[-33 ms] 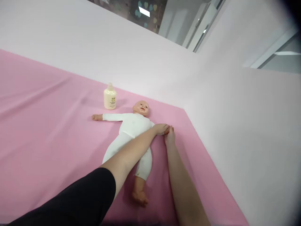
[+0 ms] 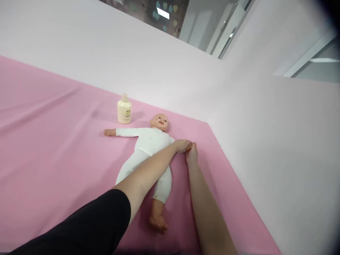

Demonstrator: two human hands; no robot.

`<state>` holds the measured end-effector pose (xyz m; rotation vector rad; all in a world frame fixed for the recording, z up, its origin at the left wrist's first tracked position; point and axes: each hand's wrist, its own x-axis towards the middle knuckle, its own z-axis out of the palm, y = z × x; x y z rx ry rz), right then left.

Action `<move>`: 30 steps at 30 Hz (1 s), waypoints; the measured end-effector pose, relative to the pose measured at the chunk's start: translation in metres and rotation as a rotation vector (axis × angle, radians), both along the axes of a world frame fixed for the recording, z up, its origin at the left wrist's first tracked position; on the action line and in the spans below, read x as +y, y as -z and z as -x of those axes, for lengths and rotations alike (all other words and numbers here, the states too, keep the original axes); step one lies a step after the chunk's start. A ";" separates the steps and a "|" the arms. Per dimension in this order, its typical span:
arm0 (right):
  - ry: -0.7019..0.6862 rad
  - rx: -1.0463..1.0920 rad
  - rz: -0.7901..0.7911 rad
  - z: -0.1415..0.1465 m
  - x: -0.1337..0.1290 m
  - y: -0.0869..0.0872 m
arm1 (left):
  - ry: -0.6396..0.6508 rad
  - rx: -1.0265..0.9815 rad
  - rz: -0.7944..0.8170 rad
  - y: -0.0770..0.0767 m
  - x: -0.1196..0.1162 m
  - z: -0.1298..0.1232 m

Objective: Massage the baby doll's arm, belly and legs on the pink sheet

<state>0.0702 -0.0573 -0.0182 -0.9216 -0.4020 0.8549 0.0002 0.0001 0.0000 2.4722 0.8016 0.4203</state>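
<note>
A baby doll (image 2: 151,140) in a white cloth suit lies on its back, head toward the wall and arms spread. My left hand (image 2: 181,145) reaches across its body and is closed around the wrist end of the doll's arm on the right. Close against it, my right hand (image 2: 192,155) has its fingers closed on the doll's hand (image 2: 188,147), which shows only as a small patch between my hands. My left forearm covers part of the doll's legs; one bare foot (image 2: 158,223) shows below.
A cream-coloured pump-type bottle (image 2: 124,111) with a small label stands upright beyond the doll's outstretched arm. Under everything lies a pink sheet (image 2: 66,148) with some creases. White walls (image 2: 127,60) border its far and right edges, with glass panes above.
</note>
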 end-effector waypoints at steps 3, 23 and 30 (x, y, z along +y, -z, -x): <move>-0.011 -0.015 0.016 0.001 0.000 -0.001 | -0.014 0.001 0.005 -0.001 -0.001 0.001; 0.018 -0.029 0.036 -0.004 -0.002 -0.003 | -0.052 0.019 0.017 0.001 0.000 0.001; -0.024 -0.035 0.033 -0.005 0.003 0.003 | -0.080 0.013 0.015 0.001 0.000 -0.001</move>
